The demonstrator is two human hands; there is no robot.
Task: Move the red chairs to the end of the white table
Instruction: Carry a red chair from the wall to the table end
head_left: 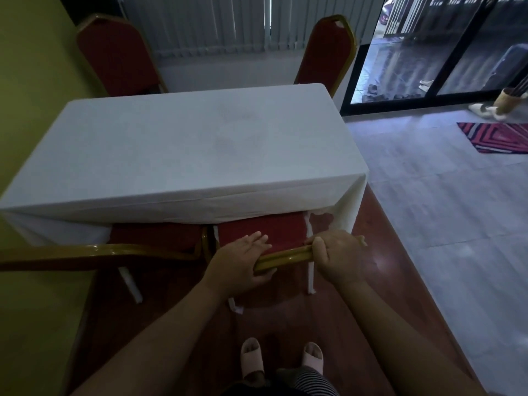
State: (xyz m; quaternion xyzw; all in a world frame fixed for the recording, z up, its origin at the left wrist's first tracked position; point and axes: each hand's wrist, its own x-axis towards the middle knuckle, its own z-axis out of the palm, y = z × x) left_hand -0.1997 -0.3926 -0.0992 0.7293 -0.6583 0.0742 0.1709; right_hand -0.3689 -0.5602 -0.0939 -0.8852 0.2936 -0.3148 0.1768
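A white-clothed table (185, 150) fills the middle of the view. Directly below me, a red chair (268, 231) with a gold frame is tucked at the near end, its seat partly under the cloth. My left hand (238, 260) rests over the top rail with fingers stretched toward the seat and the thumb under the rail. My right hand (333, 252) is wrapped around the same rail. A second red chair (148, 238) stands beside it on the left. Two more red chairs, one (117, 55) at far left and one (325, 52) at far right, stand at the far end.
A yellow-green wall (31, 81) runs close along the left. Grey tiled floor (443, 210) opens to the right, with a red patterned mat (497, 137). Glass sliding doors (428, 52) and vertical blinds lie behind the table. My slippered feet (281, 358) stand on dark red floor.
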